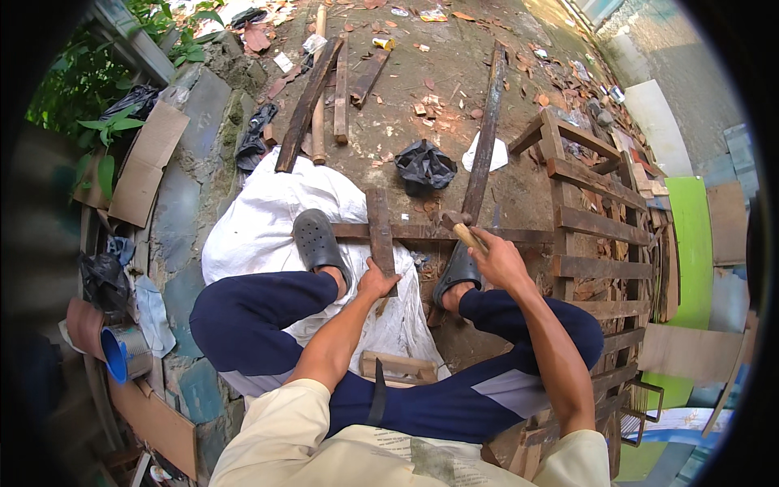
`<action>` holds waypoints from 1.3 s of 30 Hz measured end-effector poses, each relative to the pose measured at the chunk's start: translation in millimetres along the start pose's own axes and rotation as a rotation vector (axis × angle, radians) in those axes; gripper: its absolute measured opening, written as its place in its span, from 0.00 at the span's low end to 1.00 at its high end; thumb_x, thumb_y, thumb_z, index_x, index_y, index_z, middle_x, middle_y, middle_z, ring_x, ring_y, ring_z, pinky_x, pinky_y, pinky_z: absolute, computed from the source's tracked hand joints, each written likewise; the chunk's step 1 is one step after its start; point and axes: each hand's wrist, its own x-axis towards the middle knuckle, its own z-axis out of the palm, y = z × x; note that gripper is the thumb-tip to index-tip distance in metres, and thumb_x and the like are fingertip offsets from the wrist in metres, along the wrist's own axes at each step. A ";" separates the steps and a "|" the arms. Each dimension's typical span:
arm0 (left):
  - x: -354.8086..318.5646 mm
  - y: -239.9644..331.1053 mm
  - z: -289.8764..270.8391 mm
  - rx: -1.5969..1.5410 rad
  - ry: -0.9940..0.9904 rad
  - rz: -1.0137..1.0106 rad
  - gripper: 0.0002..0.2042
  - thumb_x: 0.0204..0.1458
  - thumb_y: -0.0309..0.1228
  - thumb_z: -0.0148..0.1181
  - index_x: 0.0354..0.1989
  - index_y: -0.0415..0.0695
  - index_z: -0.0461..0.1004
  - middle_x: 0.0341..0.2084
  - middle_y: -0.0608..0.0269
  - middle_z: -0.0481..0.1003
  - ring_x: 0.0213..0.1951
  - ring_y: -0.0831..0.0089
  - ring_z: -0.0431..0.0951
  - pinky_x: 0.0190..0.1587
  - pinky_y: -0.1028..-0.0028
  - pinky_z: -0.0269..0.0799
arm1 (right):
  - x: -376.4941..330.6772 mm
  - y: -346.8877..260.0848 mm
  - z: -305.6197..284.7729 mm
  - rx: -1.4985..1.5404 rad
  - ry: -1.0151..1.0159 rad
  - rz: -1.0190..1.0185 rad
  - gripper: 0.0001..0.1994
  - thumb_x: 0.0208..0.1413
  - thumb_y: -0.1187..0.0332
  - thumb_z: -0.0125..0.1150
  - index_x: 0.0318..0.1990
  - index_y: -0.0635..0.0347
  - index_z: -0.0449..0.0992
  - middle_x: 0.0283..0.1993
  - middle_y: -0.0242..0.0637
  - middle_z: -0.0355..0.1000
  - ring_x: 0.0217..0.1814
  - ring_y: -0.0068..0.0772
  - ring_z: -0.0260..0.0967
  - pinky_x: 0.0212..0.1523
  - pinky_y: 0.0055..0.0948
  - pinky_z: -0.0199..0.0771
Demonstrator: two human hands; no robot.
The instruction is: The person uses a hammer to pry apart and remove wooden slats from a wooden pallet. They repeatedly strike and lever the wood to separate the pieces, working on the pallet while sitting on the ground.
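Observation:
My left hand (378, 281) is closed round the near end of a short dark wooden board (379, 219). That board lies across a long wooden beam (430, 233) running sideways between my feet. My right hand (498, 260) grips a hammer (468, 236) by its pale wooden handle. The hammer's head is over the beam, close to my right shoe (459, 272); whether it touches the beam I cannot tell. My left shoe (316, 239), a dark grey clog, rests at the beam's left end. Under it spreads a white sack (251, 207).
A slatted wooden frame (560, 219) stands along the right. Long dark planks (487, 122) and a second group of wooden lengths (312, 101) lie ahead. A black plastic bag (426, 166) sits between them. A blue-lined can (126, 353) and cardboard (150, 162) are at the left.

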 end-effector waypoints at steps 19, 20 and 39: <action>3.9 76.2 46.9 -0.022 0.050 0.268 0.57 0.50 0.57 0.62 0.69 0.28 0.30 0.53 0.20 0.64 0.51 0.33 0.73 0.54 0.53 0.72 | 43.0 65.1 84.2 0.655 0.099 0.458 0.23 0.61 0.61 0.56 0.63 0.57 0.69 0.23 0.38 0.73 0.16 0.30 0.70 0.15 0.34 0.70; 4.8 77.2 51.1 0.002 0.034 0.253 0.58 0.50 0.58 0.61 0.69 0.27 0.27 0.53 0.19 0.64 0.51 0.33 0.73 0.54 0.53 0.72 | 42.6 70.4 87.8 0.656 0.106 0.466 0.23 0.61 0.61 0.56 0.63 0.57 0.69 0.23 0.38 0.73 0.16 0.30 0.70 0.15 0.34 0.70; 19.3 65.8 40.0 -0.052 -0.013 0.196 0.55 0.48 0.65 0.58 0.70 0.34 0.41 0.53 0.29 0.70 0.57 0.43 0.72 0.58 0.59 0.68 | 64.8 101.0 126.0 0.616 -0.065 0.445 0.26 0.58 0.60 0.60 0.64 0.58 0.69 0.27 0.42 0.76 0.18 0.33 0.72 0.17 0.36 0.72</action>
